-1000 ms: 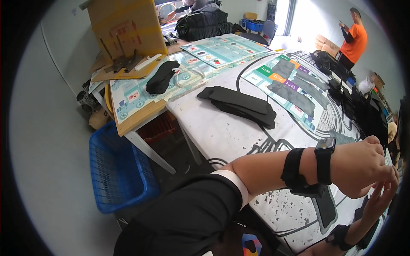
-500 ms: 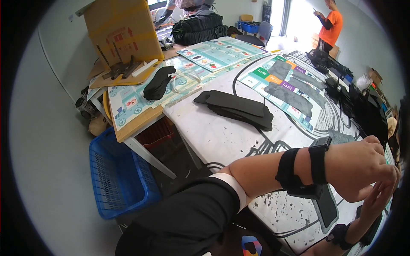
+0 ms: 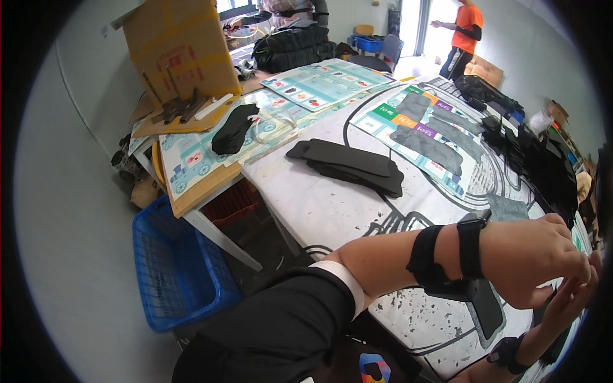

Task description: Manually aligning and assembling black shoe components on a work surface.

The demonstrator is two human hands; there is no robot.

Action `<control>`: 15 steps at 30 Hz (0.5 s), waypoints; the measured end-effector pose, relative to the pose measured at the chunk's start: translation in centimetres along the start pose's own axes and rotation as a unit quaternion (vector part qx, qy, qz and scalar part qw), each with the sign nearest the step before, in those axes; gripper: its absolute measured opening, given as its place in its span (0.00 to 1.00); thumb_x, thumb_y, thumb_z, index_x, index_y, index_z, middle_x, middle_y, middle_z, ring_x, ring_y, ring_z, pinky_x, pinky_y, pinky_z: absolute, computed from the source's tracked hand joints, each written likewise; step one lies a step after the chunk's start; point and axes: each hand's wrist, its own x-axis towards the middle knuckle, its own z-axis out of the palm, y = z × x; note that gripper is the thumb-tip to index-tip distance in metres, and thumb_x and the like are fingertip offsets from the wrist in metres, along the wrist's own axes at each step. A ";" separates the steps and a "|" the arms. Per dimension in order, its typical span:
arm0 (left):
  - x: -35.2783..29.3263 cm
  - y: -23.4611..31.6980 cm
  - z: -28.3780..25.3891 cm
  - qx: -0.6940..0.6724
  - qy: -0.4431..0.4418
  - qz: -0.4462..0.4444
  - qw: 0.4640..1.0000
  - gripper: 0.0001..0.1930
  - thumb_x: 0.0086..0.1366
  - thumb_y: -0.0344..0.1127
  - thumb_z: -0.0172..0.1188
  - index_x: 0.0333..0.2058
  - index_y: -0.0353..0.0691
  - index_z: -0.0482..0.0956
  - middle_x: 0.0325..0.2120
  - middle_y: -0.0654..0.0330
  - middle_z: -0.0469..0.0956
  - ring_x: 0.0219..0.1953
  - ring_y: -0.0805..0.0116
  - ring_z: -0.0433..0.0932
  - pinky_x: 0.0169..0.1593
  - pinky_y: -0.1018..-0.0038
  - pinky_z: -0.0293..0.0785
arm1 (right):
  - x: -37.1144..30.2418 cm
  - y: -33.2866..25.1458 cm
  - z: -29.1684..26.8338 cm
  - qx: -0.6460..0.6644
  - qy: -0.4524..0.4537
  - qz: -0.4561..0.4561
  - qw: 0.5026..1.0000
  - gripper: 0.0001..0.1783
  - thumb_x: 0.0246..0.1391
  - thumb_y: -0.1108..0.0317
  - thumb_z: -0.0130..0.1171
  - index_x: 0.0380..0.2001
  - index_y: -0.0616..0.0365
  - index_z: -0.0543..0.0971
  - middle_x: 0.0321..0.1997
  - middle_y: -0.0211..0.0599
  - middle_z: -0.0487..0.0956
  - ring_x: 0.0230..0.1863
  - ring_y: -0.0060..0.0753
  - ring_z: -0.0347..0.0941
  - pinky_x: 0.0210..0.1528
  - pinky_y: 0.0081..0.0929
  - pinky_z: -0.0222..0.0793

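My left hand (image 3: 529,260) is at the right edge of view, fingers curled inward, with black straps round its wrist and forearm. Fingertips of my right hand (image 3: 564,302) meet it from below, pressed together. Anything pinched between the two is too small or hidden to make out. Beneath my left wrist lies a dark flat strip with a grey border (image 3: 486,313) on the table. Beyond my forearm sits a stack of black oblong pads (image 3: 351,165). A grey fabric piece (image 3: 507,208) lies just past my left hand.
Grey fabric pieces (image 3: 426,148) lie on a printed board. Black material (image 3: 543,166) is heaped along the right. A black bundle (image 3: 235,129) and a cardboard box (image 3: 182,57) stand at left, above a blue basket (image 3: 175,274). A person in orange (image 3: 467,32) stands far back.
The view has shifted slightly. My hands stay together, nearly in place. The person in orange has moved left and turned, and the person behind the dark stack has shifted position.
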 end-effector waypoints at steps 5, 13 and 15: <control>-0.1 0.3 -1.1 0.004 -0.073 -0.091 0.993 0.26 0.46 0.25 0.54 0.48 0.43 0.65 0.29 0.56 0.74 0.36 0.56 0.73 0.51 0.63 0.59 | 1.0 -2.9 2.5 0.140 0.056 -0.029 0.988 0.12 0.58 0.72 0.49 0.41 0.60 0.60 0.41 0.49 0.70 0.37 0.36 0.71 0.37 0.26 0.70; 0.5 1.3 -1.3 0.031 -0.064 -0.094 0.993 0.28 0.47 0.24 0.51 0.50 0.44 0.63 0.26 0.59 0.75 0.31 0.56 0.73 0.49 0.66 0.61 | 2.8 -6.5 1.3 0.110 0.038 -0.031 0.993 0.12 0.53 0.81 0.47 0.30 0.55 0.56 0.32 0.45 0.66 0.31 0.33 0.64 0.28 0.23 0.58; 0.7 1.2 -1.0 0.014 -0.057 -0.070 0.996 0.27 0.47 0.24 0.51 0.50 0.43 0.63 0.28 0.59 0.75 0.33 0.57 0.74 0.50 0.65 0.61 | 2.7 -6.4 1.2 0.116 0.045 -0.041 0.991 0.13 0.52 0.83 0.46 0.29 0.55 0.56 0.30 0.43 0.62 0.29 0.31 0.61 0.28 0.24 0.57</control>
